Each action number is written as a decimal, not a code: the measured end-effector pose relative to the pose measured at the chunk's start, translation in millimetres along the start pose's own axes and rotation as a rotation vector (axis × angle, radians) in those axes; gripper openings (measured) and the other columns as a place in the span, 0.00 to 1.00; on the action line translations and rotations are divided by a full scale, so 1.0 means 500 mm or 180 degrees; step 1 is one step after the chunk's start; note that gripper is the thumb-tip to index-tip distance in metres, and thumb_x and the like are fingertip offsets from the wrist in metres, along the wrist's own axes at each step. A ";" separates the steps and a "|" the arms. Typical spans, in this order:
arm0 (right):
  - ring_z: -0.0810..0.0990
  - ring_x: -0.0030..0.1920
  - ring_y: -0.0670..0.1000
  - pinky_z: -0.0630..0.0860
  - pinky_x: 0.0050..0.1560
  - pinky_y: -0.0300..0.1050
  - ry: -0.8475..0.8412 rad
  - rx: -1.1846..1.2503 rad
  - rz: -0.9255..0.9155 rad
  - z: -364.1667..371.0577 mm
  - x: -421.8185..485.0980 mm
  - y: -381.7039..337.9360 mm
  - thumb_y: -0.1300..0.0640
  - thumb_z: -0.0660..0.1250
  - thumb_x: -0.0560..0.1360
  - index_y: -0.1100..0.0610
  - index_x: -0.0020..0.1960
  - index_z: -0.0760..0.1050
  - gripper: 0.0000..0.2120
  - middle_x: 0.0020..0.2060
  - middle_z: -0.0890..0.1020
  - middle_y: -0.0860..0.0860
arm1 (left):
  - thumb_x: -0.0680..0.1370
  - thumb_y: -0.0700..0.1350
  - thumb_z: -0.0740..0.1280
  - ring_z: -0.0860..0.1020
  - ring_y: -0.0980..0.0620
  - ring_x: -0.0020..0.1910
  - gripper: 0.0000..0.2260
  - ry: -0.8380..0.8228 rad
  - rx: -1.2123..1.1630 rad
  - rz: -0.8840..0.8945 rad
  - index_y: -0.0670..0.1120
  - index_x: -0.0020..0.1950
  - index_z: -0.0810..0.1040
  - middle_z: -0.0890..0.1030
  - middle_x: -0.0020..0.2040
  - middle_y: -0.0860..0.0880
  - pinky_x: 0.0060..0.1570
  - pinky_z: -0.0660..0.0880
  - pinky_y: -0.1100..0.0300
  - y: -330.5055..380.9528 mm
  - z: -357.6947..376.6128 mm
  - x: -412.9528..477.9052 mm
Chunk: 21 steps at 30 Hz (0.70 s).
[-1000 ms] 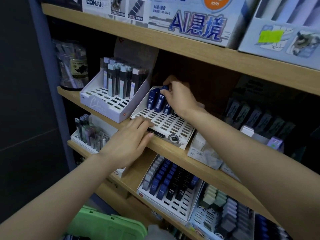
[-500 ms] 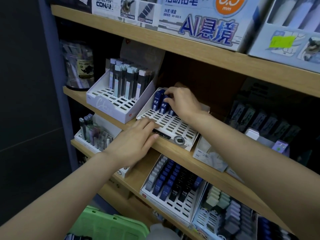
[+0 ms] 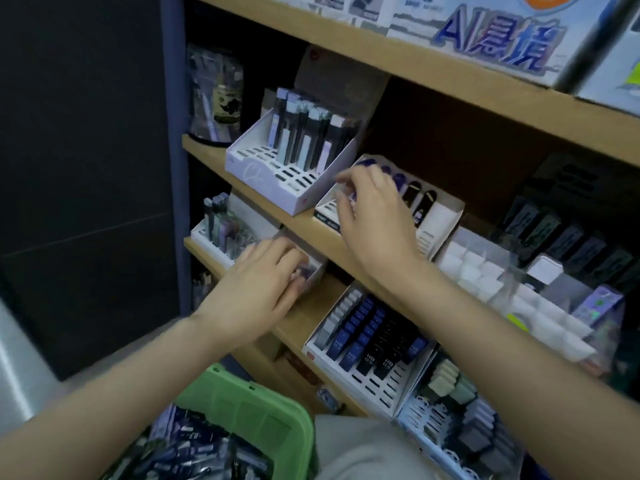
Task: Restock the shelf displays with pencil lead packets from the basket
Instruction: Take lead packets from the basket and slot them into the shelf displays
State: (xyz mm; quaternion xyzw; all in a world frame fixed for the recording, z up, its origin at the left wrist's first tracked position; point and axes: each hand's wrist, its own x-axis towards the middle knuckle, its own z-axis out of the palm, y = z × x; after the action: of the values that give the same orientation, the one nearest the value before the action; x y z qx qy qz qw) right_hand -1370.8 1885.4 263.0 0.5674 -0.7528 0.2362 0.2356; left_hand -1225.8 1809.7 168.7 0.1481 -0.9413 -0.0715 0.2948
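A person's right hand [image 3: 372, 216] curled over a white slotted cardboard display tray [image 3: 441, 220], hold unclear; the left hand [image 3: 263, 285], fingers loose, touched a white box [image 3: 318, 271].

- A stationery shop: tiered wooden shelves [image 3: 433, 81] line the wall.
- White slotted display trays [image 3: 263, 174] hold rows of pencil lead packets [image 3: 367, 327].
- Branded retail boxes [image 3: 485, 39] sit on top.
- A green basket [image 3: 249, 407] holds loose stock.
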 end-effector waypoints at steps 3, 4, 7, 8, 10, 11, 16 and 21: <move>0.74 0.51 0.53 0.72 0.48 0.47 -0.0029 0.0397 -0.0151 0.077 -0.100 -0.076 0.58 0.64 0.77 0.57 0.56 0.73 0.08 0.49 0.76 0.52 | 0.77 0.50 0.55 0.70 0.51 0.46 0.11 -0.0241 0.0057 -0.0426 0.47 0.50 0.74 0.73 0.46 0.52 0.46 0.62 0.60 -0.039 0.037 -0.144; 0.76 0.50 0.54 0.73 0.47 0.48 -0.0132 0.0426 -0.0218 0.112 -0.137 -0.093 0.59 0.66 0.76 0.57 0.55 0.74 0.08 0.48 0.76 0.53 | 0.76 0.50 0.56 0.70 0.51 0.45 0.11 -0.0391 0.0089 -0.0570 0.48 0.49 0.75 0.73 0.45 0.52 0.45 0.62 0.59 -0.056 0.055 -0.195; 0.78 0.48 0.54 0.77 0.45 0.47 -0.0796 0.0524 -0.0328 0.223 -0.247 -0.127 0.59 0.71 0.72 0.56 0.52 0.75 0.10 0.46 0.78 0.51 | 0.75 0.51 0.56 0.68 0.53 0.44 0.12 -0.0899 0.0242 -0.1010 0.49 0.49 0.77 0.75 0.44 0.52 0.44 0.61 0.58 -0.107 0.108 -0.338; 0.79 0.47 0.52 0.78 0.43 0.45 -0.1087 0.0550 -0.0322 0.258 -0.282 -0.135 0.58 0.72 0.71 0.55 0.51 0.75 0.11 0.45 0.78 0.50 | 0.74 0.52 0.57 0.68 0.53 0.43 0.12 -0.1064 0.0287 -0.1135 0.50 0.49 0.77 0.75 0.43 0.52 0.43 0.61 0.58 -0.124 0.125 -0.378; 0.79 0.47 0.49 0.77 0.44 0.43 -0.1738 0.0538 -0.0243 0.331 -0.349 -0.146 0.57 0.72 0.71 0.54 0.52 0.75 0.11 0.47 0.78 0.48 | 0.74 0.53 0.57 0.73 0.50 0.41 0.12 -0.1424 0.0309 -0.1440 0.50 0.47 0.77 0.75 0.42 0.51 0.42 0.61 0.58 -0.155 0.161 -0.448; 0.79 0.50 0.50 0.76 0.46 0.42 -0.2095 0.0576 -0.0172 0.367 -0.381 -0.150 0.56 0.70 0.74 0.55 0.55 0.75 0.11 0.49 0.77 0.49 | 0.74 0.54 0.57 0.76 0.49 0.40 0.13 -0.1678 0.0298 -0.1649 0.49 0.46 0.77 0.76 0.42 0.51 0.42 0.64 0.58 -0.170 0.180 -0.478; 0.70 0.62 0.51 0.70 0.58 0.41 -0.3522 0.1003 0.0155 0.534 -0.514 -0.149 0.55 0.56 0.82 0.55 0.68 0.65 0.15 0.63 0.68 0.50 | 0.80 0.57 0.53 0.73 0.45 0.61 0.23 -0.2511 -0.0054 -0.2434 0.48 0.70 0.68 0.73 0.62 0.46 0.59 0.69 0.53 -0.223 0.276 -0.548; 0.72 0.62 0.52 0.73 0.56 0.46 -0.4373 0.1190 0.0409 0.652 -0.606 -0.145 0.54 0.59 0.81 0.55 0.71 0.62 0.20 0.67 0.66 0.50 | 0.80 0.58 0.58 0.63 0.46 0.72 0.30 -0.3259 -0.0739 -0.3077 0.51 0.78 0.52 0.59 0.76 0.47 0.70 0.63 0.53 -0.268 0.378 -0.601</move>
State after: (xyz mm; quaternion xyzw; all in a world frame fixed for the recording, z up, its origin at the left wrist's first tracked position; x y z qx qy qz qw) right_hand -1254.9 1889.9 -172.9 0.5734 -0.7099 -0.0360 -0.4074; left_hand -1067.9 1788.5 -175.9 0.4644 -0.7768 -0.3545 -0.2351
